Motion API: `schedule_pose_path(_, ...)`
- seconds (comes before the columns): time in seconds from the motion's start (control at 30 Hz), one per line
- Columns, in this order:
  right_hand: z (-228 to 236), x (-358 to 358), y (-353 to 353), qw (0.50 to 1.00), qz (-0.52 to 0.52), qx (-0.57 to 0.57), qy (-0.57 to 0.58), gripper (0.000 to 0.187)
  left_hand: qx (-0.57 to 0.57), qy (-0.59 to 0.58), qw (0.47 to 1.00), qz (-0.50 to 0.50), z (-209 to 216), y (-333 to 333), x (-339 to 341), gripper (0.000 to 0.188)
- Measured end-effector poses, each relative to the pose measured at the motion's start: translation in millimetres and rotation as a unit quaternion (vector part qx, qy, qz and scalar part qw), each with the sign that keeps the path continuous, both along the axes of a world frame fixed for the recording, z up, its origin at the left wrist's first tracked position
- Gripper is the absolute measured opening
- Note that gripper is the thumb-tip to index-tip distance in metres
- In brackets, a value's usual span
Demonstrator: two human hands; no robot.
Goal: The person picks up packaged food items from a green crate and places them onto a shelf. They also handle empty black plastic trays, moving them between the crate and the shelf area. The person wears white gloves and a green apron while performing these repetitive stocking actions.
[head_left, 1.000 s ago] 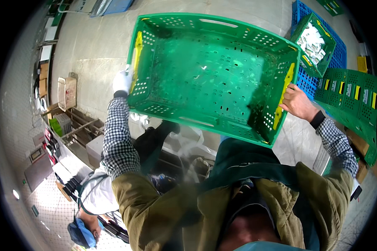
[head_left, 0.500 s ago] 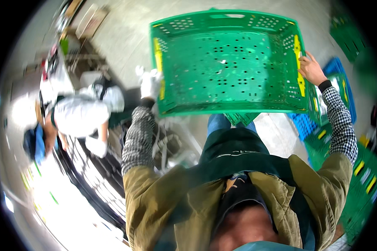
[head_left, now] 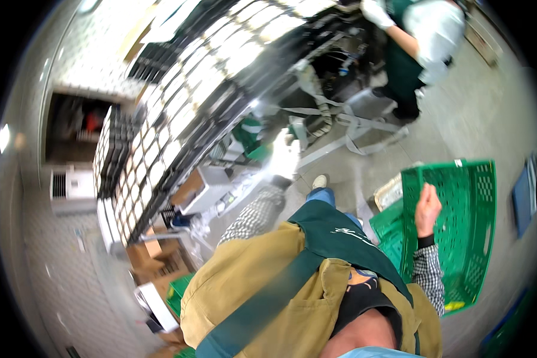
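Note:
My left hand, in a white glove, is raised in front of me beside the lit shelf rack. Its fingers are apart and somewhat blurred, and nothing shows in them. My bare right hand is over the near side of a green plastic crate; its fingers are curled together with no object visible in them. Holes perforate the crate's walls, and a yellow clip shows at its lower end. More green plastic sits beside it, close to my legs, next to a whitish container.
A long rack of brightly lit black-framed trays runs along my left. White straps hang near the floor. Another person stands at the far right. Cardboard boxes lie at the left; a blue panel is at the right edge.
My view has turned left toward the rack. Both hands have come off the green crate's sides, and the crate is now at my right. My left hand has moved toward the rack.

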State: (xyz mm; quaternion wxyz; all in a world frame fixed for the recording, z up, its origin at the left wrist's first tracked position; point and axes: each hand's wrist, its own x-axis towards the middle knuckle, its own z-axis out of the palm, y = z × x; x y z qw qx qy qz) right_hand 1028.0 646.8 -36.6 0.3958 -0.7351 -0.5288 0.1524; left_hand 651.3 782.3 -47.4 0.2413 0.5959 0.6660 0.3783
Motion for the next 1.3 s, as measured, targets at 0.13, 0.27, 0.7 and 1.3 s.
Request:
schedule_pose_path(0.13, 46.7, -148.5, 145.9, 0.971, 0.210, 0.076, 0.087, 0.012, 0.126, 0.056, 0.947, 0.290, 7.8, 13.9, -207.3, 0.050)
schedule_pose_path(0.27, 76.8, -314.6, 288.6, 0.926, 0.350, 0.127, 0.061, 0.012, 0.163, 0.354, 0.846, 0.364, 17.2, 62.6, -387.0, 0.050)
schedule_pose_path(0.7, 18.8, -626.9, 551.3, 0.951, 0.263, -0.034, -0.160, 0.033, -0.084, 0.537, 0.744, 0.388, -48.9, 237.9, -606.6, 0.047)
schedule_pose_path(1.3, 104.0, -598.2, 472.8, 0.903, 0.408, 0.103, -0.081, 0.029, 0.189, 0.473, 0.797, 0.323, 159.4, 158.8, -581.9, 0.034)
